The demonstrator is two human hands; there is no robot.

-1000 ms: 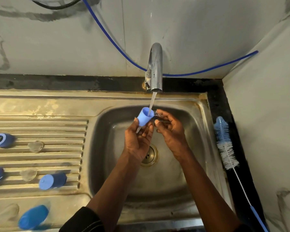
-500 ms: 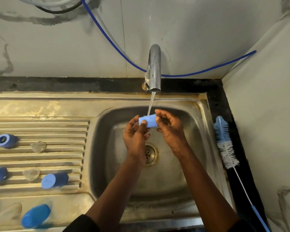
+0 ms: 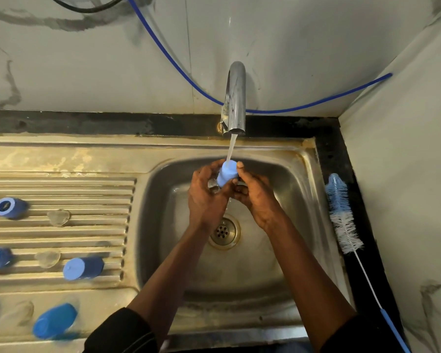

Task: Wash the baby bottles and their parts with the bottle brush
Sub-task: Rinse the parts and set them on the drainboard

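Note:
A light blue bottle cap (image 3: 227,173) is held between both hands under the running tap (image 3: 236,98), its closed end up in the water stream. My left hand (image 3: 206,197) grips it from the left and my right hand (image 3: 256,194) pinches it from the right, over the sink basin (image 3: 290,187). The bottle brush (image 3: 340,212), blue and white bristles on a thin wire, lies on the black counter strip to the right of the sink, untouched.
On the ribbed drainboard (image 3: 87,189) at left lie blue rings (image 3: 9,207), a blue cap (image 3: 83,268), clear teats (image 3: 58,217) and a blue piece (image 3: 54,320). A blue hose (image 3: 189,72) runs along the wall. The drain (image 3: 224,232) sits below the hands.
The cap has been turned in my hands: open end up a second ago, sideways after that, now closed end up under the stream. Both hands stayed under the tap.

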